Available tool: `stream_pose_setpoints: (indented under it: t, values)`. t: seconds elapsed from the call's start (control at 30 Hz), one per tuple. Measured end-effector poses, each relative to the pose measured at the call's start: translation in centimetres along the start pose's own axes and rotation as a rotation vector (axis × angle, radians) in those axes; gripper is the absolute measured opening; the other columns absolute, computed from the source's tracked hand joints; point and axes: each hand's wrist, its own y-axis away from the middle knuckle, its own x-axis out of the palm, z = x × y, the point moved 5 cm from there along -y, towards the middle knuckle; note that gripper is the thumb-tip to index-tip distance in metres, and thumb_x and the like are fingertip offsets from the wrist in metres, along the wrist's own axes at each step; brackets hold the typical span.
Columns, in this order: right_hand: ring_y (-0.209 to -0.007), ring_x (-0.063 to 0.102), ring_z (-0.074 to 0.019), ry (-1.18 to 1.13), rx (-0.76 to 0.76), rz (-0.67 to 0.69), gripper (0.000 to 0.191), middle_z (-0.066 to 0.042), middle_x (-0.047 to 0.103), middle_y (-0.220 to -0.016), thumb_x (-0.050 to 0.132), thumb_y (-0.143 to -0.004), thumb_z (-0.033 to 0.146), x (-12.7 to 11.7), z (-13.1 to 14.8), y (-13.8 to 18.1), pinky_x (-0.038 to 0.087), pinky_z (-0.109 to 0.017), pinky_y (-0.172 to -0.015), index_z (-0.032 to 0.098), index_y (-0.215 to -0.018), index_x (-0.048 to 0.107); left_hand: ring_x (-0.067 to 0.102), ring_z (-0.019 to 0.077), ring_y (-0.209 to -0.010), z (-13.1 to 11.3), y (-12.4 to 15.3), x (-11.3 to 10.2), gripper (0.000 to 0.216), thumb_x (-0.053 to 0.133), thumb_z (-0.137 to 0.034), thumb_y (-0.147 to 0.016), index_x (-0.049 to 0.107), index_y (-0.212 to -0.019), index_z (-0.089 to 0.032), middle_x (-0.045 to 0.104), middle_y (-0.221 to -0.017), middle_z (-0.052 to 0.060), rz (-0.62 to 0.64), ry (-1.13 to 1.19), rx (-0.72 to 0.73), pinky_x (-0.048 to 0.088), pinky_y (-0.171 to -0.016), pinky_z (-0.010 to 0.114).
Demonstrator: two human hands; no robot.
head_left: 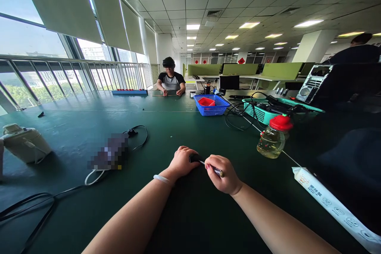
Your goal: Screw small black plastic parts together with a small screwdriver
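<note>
- The pen (205, 163) is a slim, dark, stick-like thing with a thicker black end on the left and a small brass-coloured tip on the right. Only short stretches of it show between the fingers.
- It lies roughly level, held just above the dark green desk (89, 127) in the near middle of the view, spanning the small gap between the two hands.
- No brand or writing can be made out on the pen.
- A long white packet (333, 206) at the right edge of the desk carries blue print and round marks, too small to read.
- The left grip (181, 162) is curled shut over the pen's black end, knuckles up, with its underside resting on the desk. A white band (161, 178) sits on that wrist.
- The right grip (224, 175) is closed in a loose fist round the other end, and the brass tip pokes out beside the thumb.
- Beyond the right grip, well apart, stands a clear bottle (272, 139) with a red cap and yellowish liquid inside.
- Farther back sit a blue basket (218, 109) holding a red box (206, 101), and a teal basket (262, 114) full of black cables.
- A white device (24, 143) sits at the left, and another person (170, 80) sits at the far end of the desk.
</note>
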Motion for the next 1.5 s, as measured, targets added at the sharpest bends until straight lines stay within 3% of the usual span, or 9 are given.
stream_pose_setpoints:
  t: [0.3,0.43,0.67,0.87,0.97,1.17,1.5]
  values:
    - [-0.057,0.049,-0.0149,0.107,-0.128,0.085,0.016,0.001,0.056,-0.065,0.043,-0.084,0.012,0.5,1.0,-0.1,0.037,-0.029,-0.060,0.023,-0.078,0.052,0.056,0.0290,-0.120,0.2,0.0,0.1,0.034,0.076,-0.034,-0.072,0.075,-0.105,-0.026,0.075,-0.109,0.003,-0.009,-0.007,-0.002,0.043,-0.107,0.042]
    - [-0.057,0.046,-0.0151,0.228,-0.202,0.178,0.015,0.000,0.055,-0.065,0.046,-0.082,0.012,1.4,1.7,-0.1,0.035,-0.030,-0.061,0.021,-0.075,0.054,0.056,0.0292,-0.121,0.4,-0.1,0.4,0.035,0.072,-0.028,-0.072,0.075,-0.106,-0.026,0.076,-0.110,0.003,-0.006,-0.015,0.004,0.042,-0.108,0.043]
    - [-0.058,0.049,-0.0142,0.250,-0.187,0.371,0.010,-0.001,0.060,-0.072,0.062,-0.079,0.016,3.0,2.0,0.5,0.036,-0.029,-0.060,0.021,-0.070,0.058,0.055,0.0296,-0.122,0.5,-0.1,0.3,0.039,0.070,-0.021,-0.069,0.075,-0.108,-0.025,0.076,-0.112,0.003,0.000,-0.007,-0.015,0.042,-0.109,0.043]
    - [-0.060,0.055,-0.0150,0.142,-0.056,0.177,0.013,-0.002,0.063,-0.070,0.053,-0.088,0.018,1.8,1.0,0.2,0.039,-0.029,-0.062,0.022,-0.079,0.061,0.054,0.0297,-0.123,0.4,-0.1,0.2,0.036,0.071,-0.025,-0.073,0.074,-0.108,-0.025,0.075,-0.112,0.003,0.000,-0.020,-0.016,0.042,-0.109,0.043]
    - [-0.059,0.057,-0.0148,-0.016,0.143,0.112,0.015,-0.001,0.064,-0.070,0.049,-0.091,0.022,1.3,-0.6,0.1,0.041,-0.028,-0.061,0.024,-0.081,0.060,0.053,0.0299,-0.124,0.3,0.0,0.1,0.036,0.073,-0.031,-0.075,0.074,-0.110,-0.025,0.074,-0.114,0.003,0.005,-0.016,-0.019,0.041,-0.109,0.044]
    - [-0.046,0.044,-0.0128,-0.302,0.488,-0.011,0.008,0.006,0.047,-0.053,0.053,-0.087,0.032,1.1,-3.4,0.7,0.034,-0.025,-0.050,0.025,-0.083,0.057,0.053,0.0297,-0.123,0.2,0.0,-0.1,0.037,0.076,-0.035,-0.074,0.074,-0.110,-0.025,0.074,-0.112,0.003,0.015,-0.004,-0.030,0.041,-0.108,0.043]
    - [-0.049,0.045,-0.0128,-0.268,0.460,-0.052,0.005,0.006,0.047,-0.056,0.055,-0.082,0.024,1.0,-3.5,0.9,0.037,-0.026,-0.053,0.025,-0.079,0.051,0.052,0.0304,-0.125,0.3,-0.1,0.0,0.038,0.078,-0.032,-0.073,0.074,-0.110,-0.025,0.074,-0.113,0.003,0.008,0.005,-0.049,0.041,-0.109,0.044]
